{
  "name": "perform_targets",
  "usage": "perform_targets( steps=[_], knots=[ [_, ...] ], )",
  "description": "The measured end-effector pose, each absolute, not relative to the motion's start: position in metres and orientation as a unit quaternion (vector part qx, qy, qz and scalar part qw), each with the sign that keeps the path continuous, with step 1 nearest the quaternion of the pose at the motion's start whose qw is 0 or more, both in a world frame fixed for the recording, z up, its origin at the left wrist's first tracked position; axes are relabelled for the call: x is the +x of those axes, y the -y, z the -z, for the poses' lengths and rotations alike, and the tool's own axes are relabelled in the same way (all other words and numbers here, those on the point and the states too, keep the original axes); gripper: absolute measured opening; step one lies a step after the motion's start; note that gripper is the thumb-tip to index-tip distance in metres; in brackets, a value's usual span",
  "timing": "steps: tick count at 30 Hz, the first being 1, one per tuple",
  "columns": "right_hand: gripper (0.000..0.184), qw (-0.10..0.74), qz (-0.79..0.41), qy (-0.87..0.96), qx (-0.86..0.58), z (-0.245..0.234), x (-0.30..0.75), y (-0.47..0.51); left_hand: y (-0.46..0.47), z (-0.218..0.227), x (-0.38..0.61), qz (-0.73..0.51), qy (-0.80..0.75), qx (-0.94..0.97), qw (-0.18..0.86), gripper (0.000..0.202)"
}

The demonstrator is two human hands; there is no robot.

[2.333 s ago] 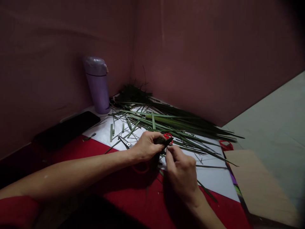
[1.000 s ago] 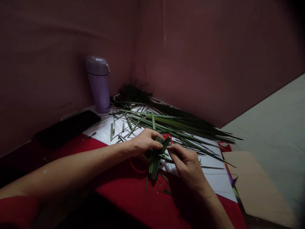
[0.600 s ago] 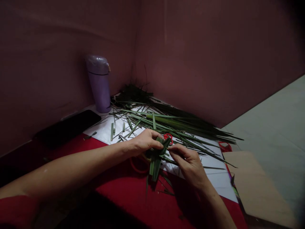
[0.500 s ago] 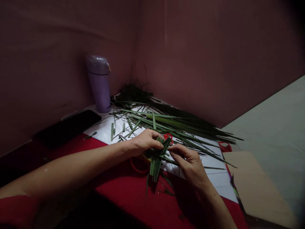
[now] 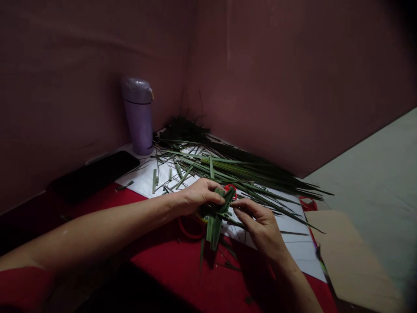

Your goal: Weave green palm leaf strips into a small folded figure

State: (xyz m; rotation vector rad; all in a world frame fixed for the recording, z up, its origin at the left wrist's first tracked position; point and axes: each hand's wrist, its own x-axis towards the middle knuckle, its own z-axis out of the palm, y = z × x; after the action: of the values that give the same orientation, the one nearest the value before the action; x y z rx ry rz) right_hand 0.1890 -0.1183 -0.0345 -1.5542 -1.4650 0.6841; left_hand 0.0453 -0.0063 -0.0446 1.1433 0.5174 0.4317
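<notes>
My left hand (image 5: 195, 198) is closed around a small folded bundle of green leaf strips (image 5: 216, 213), thumb pressed on its top, with loose strip ends hanging down over the red cloth (image 5: 169, 261). My right hand (image 5: 260, 221) pinches one thin strip at the bundle's right side, fingers together. A red scissor handle (image 5: 231, 188) shows just behind the bundle, and another red loop (image 5: 190, 226) lies under my left wrist.
A pile of long green leaves (image 5: 241, 169) spreads over white paper (image 5: 293, 248) toward the wall corner. A purple flask (image 5: 138, 115) stands at the back left beside a black phone (image 5: 94, 174). Brown cardboard (image 5: 355, 256) lies at the right.
The bundle has been turned so its strip ends hang downward. My right hand has shifted from below the bundle to its right side, and stays pinched on a strip.
</notes>
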Motion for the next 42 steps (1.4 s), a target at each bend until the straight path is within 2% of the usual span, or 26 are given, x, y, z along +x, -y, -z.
perform_targets(
  steps=[16,25,31,37,42],
  knots=[
    [0.002,0.486,-0.361,0.533,-0.592,0.041,0.193,0.115,0.004,0.045,0.043,-0.167,-0.218,0.529,0.803,0.024],
    [0.005,0.503,-0.421,0.496,-0.569,0.042,0.191,0.113,0.006,0.042,0.042,-0.153,-0.225,0.534,0.801,0.022],
    [0.008,0.502,-0.368,0.521,-0.584,0.045,0.189,0.113,0.004,0.045,0.044,-0.147,-0.232,0.524,0.806,0.021],
    [0.012,0.497,-0.418,0.505,-0.568,0.049,0.19,0.112,0.004,0.045,0.044,-0.137,-0.227,0.512,0.817,0.024],
    [0.015,0.487,-0.324,0.543,-0.602,0.046,0.187,0.114,0.003,0.049,0.044,-0.132,-0.23,0.507,0.82,0.024]
  ],
)
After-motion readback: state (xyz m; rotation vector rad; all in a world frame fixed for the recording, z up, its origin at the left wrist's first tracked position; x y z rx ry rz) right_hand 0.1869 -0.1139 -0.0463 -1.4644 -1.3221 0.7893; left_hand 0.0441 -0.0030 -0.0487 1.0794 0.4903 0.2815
